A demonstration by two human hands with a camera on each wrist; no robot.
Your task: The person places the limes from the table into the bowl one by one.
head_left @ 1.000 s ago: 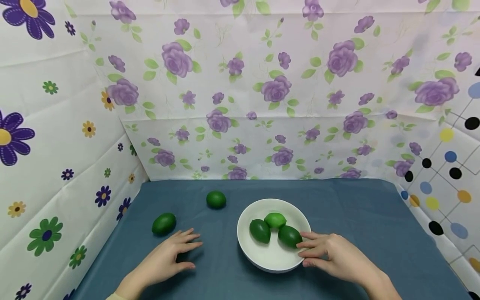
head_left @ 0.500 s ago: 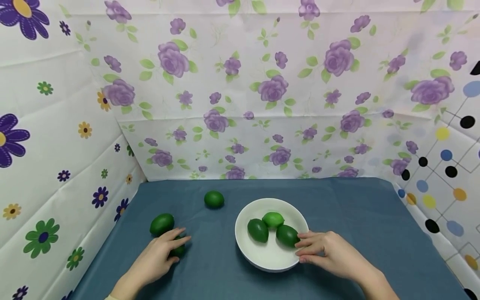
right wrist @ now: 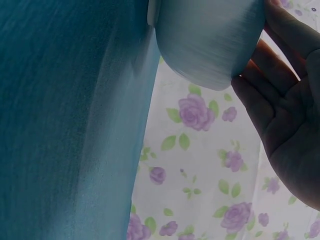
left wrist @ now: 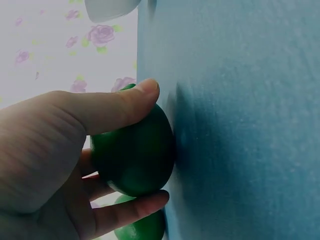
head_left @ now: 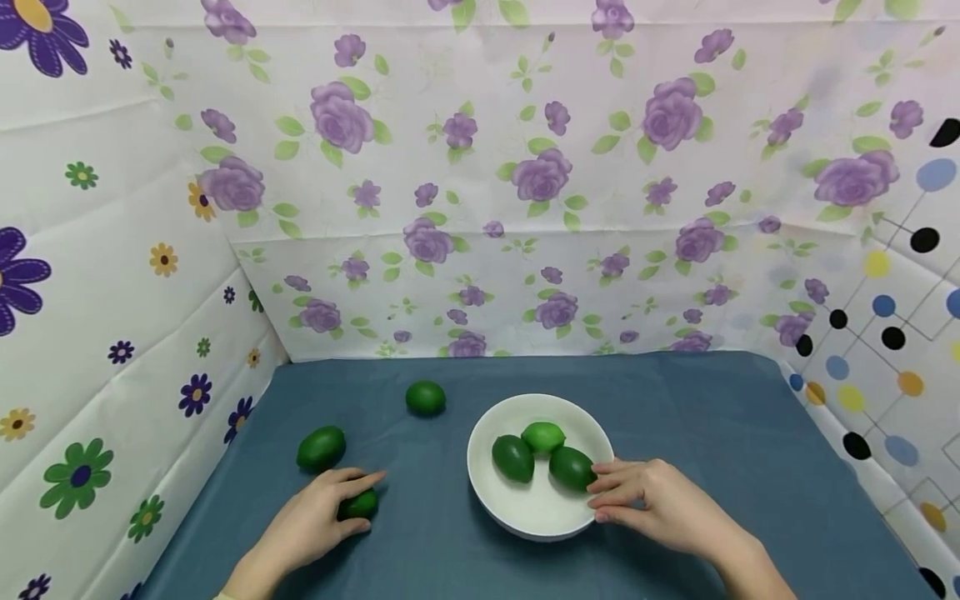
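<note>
My left hand (head_left: 306, 523) grips a dark green lime (left wrist: 135, 155) low over the blue cloth, thumb across one side and fingers round the other. Just beyond that hand lies another dark green lime (head_left: 321, 448); a third lime (head_left: 425, 398) lies farther back. A white bowl (head_left: 540, 521) stands right of the middle, holding a bright green lime (head_left: 543, 437) and two darker limes (head_left: 513, 458). At the bowl's right rim, my right hand (head_left: 652, 507) rests its fingertips, its fingers extended and only slightly bent.
A blue cloth (head_left: 705, 417) covers the table. A rose-patterned sheet (head_left: 480, 167) hangs at its back edge, a daisy-patterned sheet (head_left: 112, 292) at the left and a dotted sheet (head_left: 900, 367) at the right.
My left hand has moved slightly left and come down around a lime, which it now grips. My right hand has stayed at the bowl's rim. The whole head view has shifted a little.
</note>
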